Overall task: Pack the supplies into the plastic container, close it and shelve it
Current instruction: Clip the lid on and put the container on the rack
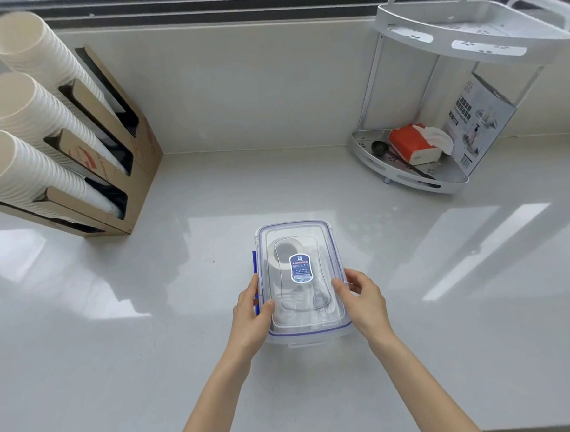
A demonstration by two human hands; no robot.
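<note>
A clear plastic container (328,246) with a blue-trimmed lid stands on the white counter in the middle of the view. The lid lies on top, with a blue label (301,268) at its centre. Through it I see a roll of tape (280,255) and other pale supplies, too blurred to name. My left hand (251,316) grips the container's left side, thumb on the lid. My right hand (364,299) holds the right side, thumb on the lid's edge. A blue side latch (254,262) sticks out on the left.
A cardboard holder (131,141) with three stacks of paper cups (17,107) stands at the back left. At the back right is a white two-tier corner shelf (466,41); its lower tier holds an orange tissue pack (412,143), a black spoon and a box.
</note>
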